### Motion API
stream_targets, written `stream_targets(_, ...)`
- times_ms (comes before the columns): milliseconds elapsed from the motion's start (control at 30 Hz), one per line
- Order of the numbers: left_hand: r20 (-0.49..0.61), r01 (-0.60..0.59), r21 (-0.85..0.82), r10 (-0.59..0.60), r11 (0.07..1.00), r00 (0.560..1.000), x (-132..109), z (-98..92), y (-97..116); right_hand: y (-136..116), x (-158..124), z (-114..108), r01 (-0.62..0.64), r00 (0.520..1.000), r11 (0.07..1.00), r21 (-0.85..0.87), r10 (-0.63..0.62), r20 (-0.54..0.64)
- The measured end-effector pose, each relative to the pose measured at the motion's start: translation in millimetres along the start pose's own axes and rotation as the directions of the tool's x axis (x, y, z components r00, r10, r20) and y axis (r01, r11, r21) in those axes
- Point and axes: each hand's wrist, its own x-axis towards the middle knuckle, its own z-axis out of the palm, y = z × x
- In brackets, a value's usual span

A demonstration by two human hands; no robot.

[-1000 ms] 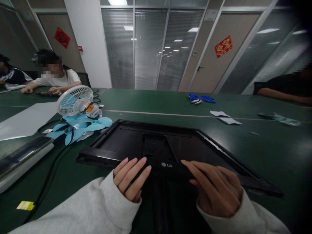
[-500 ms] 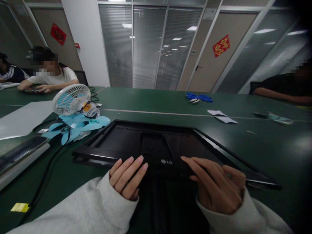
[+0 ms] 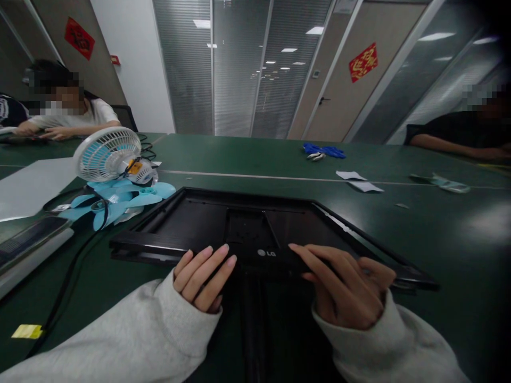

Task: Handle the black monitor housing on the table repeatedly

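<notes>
Both the left hand (image 3: 203,277) and the right hand (image 3: 349,287) touch the near edge of a black LG frame (image 3: 195,221), in the middle of a green surface (image 3: 223,154). The right grasps that edge; the left has fingertips (image 3: 224,250) on it, though whether it grips cannot be told. Left of the frame are blue blades (image 3: 151,195) and a white fan (image 3: 98,159); far right, a blue bundle (image 3: 325,150) and paper (image 3: 365,186).
</notes>
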Motion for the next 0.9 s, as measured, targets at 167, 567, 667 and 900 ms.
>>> stream_targets(167, -0.028, -0.023, -0.014, 0.022, 1.000, 0.999, -0.8, 3.9, 1.7, 2.9, -2.8, -1.2, -0.023, 0.999, 0.999, 0.038, 0.021, 0.040)
stream_targets(567, -0.039, 0.014, -0.018, -0.015, 1.000, 0.999, 0.2, 12.0, -0.5, 9.0, -0.7, 2.7, -0.042, 0.996, 0.998, 0.052, 0.038, 0.077)
stream_targets(667, -0.013, 0.033, -0.019, -0.033, 0.999, 0.999, -0.7, 12.2, 1.0, 9.6, -3.4, 5.7, -0.059, 0.994, 0.997, 0.052, 0.054, 0.097)
stream_targets(900, 0.043, 0.044, -0.011, -0.044, 0.999, 0.998, 0.3, 11.9, 1.5, 12.4, -3.9, 7.0, -0.073, 0.990, 0.994, 0.077, 0.063, 0.124)
